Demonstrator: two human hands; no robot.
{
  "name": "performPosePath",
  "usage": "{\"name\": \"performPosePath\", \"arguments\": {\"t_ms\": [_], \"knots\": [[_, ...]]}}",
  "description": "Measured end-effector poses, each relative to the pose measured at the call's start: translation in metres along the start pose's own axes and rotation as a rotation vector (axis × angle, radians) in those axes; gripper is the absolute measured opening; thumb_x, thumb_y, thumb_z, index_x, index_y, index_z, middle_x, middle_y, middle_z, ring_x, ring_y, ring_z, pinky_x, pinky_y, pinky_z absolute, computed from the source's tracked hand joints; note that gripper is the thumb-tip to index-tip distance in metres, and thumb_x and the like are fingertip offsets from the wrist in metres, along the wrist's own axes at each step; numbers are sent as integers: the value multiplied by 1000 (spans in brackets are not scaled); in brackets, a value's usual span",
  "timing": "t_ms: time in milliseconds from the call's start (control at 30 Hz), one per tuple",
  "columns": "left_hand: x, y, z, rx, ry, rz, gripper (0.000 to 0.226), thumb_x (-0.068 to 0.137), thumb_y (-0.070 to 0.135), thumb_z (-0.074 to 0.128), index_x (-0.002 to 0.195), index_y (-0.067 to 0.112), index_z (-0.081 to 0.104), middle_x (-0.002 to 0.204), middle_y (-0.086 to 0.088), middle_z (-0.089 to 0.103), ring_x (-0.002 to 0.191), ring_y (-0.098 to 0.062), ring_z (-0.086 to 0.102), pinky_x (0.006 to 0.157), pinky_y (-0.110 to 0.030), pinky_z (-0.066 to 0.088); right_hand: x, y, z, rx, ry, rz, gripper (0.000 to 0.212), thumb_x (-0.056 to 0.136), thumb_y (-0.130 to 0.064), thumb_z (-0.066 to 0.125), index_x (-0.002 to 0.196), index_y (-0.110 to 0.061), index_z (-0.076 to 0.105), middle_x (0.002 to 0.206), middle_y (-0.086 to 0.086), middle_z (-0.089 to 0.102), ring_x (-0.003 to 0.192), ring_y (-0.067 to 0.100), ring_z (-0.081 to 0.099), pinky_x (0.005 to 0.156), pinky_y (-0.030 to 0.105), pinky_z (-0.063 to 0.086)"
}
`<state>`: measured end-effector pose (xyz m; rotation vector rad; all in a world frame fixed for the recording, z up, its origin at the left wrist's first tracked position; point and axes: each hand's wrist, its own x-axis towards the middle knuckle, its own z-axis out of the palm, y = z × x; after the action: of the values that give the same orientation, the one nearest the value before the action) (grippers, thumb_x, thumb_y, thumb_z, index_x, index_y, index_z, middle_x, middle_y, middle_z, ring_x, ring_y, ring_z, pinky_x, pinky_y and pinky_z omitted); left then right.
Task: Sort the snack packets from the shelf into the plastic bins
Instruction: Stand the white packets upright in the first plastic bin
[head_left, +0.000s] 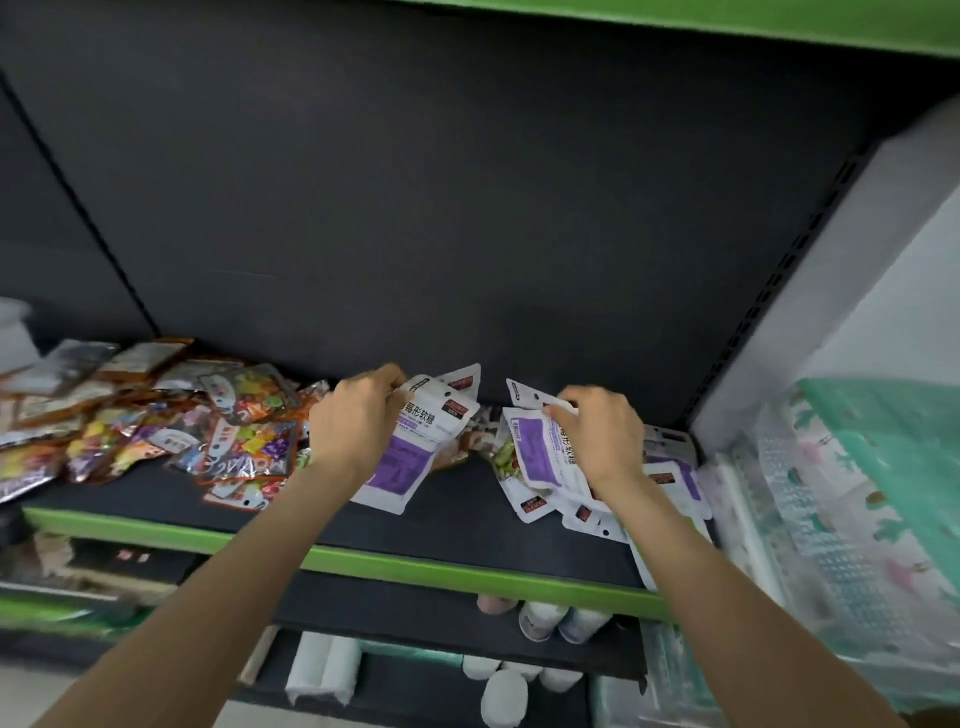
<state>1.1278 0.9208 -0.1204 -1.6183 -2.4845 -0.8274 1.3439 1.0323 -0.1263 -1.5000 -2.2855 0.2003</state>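
**Snack packets held in both hands at the shelf**

Snack packets in white and purple (410, 457) lie on the dark shelf (457, 514) with its green front edge, and both hands are among them. The left hand (358, 415) has its fingers curled round the top of one white-and-purple packet, whose lower end hangs down toward the shelf front; a second packet of the same kind shows just behind it. The right hand (597, 431) pinches the top edge of another white-and-purple packet (540, 457), which sits on a loose heap of like packets (670, 478) at the right end of the shelf. Between the two hands lie a few brownish and green packets (483, 441). To the left, a spread of colourful foil packets (156, 421) covers the shelf. Beyond the shelf's right end stand plastic bins (883, 467), one green, others clear; whether they hold anything is hard to tell.
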Motion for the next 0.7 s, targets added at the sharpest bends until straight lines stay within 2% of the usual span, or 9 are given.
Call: {"name": "performPosePath", "arguments": {"t_ms": [167, 300, 433, 567, 700], "knots": [[-7, -54, -34, 6, 32, -70, 15, 97, 30, 51, 103, 19, 59, 90, -5, 68, 81, -28, 63, 58, -30, 40, 0, -67, 15, 47, -60, -107, 19, 92, -35, 59, 92, -19, 70, 85, 3, 70, 81, 24, 64, 68, 34, 50], [-14, -116, -75, -5, 110, -104, 13, 96, 29, 50, 103, 19, 56, 89, -7, 68, 83, -33, 62, 59, -36, 46, -2, -144, 30, 123, -45, -166, 18, 90, -34, 61, 88, -19, 70, 83, 2, 69, 80, 25, 63, 70, 37, 50], [-18, -181, -123, 10, 164, -122, 15, 97, 25, 50, 106, 17, 58, 90, -9, 68, 82, -34, 62, 56, -33, 39, -10, -229, 48, 150, -9, -192, 19, 90, -35, 60, 86, -19, 69, 81, 2, 66, 76, 25, 61, 64, 34, 46], [-23, -247, -164, 55, 172, -141, 19, 98, 24, 47, 112, 18, 58, 100, -11, 68, 90, -34, 61, 59, -32, 36, -21, -308, 69, 227, 26, -202, 19, 91, -32, 61, 86, -16, 69, 80, 2, 64, 70, 19, 58, 57, 31, 44], [-28, -305, -203, 69, 220, -217, 19, 98, 23, 46, 113, 17, 58, 104, -10, 65, 92, -35, 59, 61, -33, 36, -26, -384, 89, 273, 17, -253, 17, 91, -32, 61, 88, -18, 70, 82, 1, 64, 72, 20, 60, 60, 33, 48]]}}
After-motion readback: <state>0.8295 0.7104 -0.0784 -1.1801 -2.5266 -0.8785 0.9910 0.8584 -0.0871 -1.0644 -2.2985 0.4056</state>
